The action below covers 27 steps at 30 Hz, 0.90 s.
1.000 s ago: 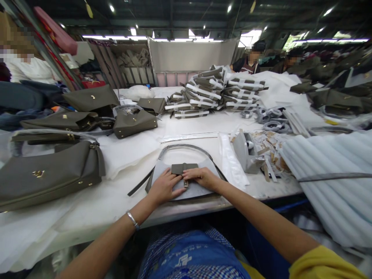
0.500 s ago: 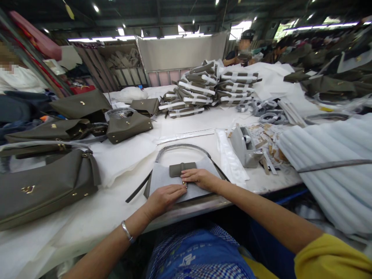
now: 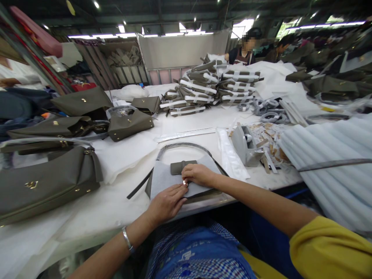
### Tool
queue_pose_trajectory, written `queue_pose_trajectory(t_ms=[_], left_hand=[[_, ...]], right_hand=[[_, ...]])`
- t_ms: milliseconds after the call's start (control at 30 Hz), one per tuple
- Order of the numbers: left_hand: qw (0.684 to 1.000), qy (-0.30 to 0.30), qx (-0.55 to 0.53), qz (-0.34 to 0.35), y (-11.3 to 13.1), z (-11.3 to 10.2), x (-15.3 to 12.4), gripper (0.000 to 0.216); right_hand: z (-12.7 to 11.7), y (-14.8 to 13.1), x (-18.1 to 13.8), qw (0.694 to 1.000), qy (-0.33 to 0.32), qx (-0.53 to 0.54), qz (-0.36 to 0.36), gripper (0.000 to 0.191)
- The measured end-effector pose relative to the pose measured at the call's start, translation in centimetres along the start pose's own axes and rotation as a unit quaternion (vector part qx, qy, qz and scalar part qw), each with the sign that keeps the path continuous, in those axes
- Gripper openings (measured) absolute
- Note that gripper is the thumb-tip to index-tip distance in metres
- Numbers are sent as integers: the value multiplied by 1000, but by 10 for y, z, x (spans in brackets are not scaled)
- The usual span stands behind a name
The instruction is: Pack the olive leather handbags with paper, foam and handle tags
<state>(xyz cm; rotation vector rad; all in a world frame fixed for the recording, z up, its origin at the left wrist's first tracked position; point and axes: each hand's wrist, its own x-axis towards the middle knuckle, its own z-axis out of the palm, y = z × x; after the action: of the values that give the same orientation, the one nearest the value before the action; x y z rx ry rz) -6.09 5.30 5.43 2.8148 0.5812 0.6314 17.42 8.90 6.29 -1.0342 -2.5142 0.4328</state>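
Observation:
In front of me at the table edge lies an olive handbag with a pale grey sheet point(image 3: 162, 178) over its face. Its wrapped handle point(image 3: 186, 145) arches away from me, and a dark strap point(image 3: 140, 184) sticks out on the left. An olive leather tab point(image 3: 176, 168) rests on the sheet. My right hand point(image 3: 200, 175) has its fingers bent in a pinch on a small gold clasp point(image 3: 185, 182) below the tab. My left hand point(image 3: 167, 200) lies with fingers stretched over the sheet, their tips touching beside the clasp; its thumb is apart.
Several olive handbags point(image 3: 130, 124) stand on the left, a large one point(image 3: 55, 182) nearest. Stacked wrapped bag pieces point(image 3: 197, 91) fill the back. To the right are a grey holder point(image 3: 245, 145), scraps point(image 3: 270, 143) and white foam sheets point(image 3: 328, 155). A co-worker point(image 3: 245, 52) is behind the stack.
My right fingers have drawn back from the tab and bent down onto the clasp. My left hand has turned slightly, its thumb now showing. The co-worker behind has shifted and reaches toward the stack.

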Motion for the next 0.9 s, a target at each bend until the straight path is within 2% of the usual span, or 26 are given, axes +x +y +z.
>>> queue_pose_trajectory(t_ms=[167, 400, 633, 900], left_hand=[[1000, 6, 7, 1, 1, 3, -3, 44], [1000, -7, 2, -3, 2, 5, -6, 43], [1000, 1, -3, -10, 3, 5, -5, 42], [1000, 0, -17, -4, 0, 7, -9, 45]], right_hand=[[6, -4, 1, 997, 1, -74, 8, 10], [-11, 7, 17, 989, -92, -67, -95, 10], [-9, -1, 14, 981, -91, -148, -86, 6], [-27, 11, 36, 954, -202, -107, -194, 11]])
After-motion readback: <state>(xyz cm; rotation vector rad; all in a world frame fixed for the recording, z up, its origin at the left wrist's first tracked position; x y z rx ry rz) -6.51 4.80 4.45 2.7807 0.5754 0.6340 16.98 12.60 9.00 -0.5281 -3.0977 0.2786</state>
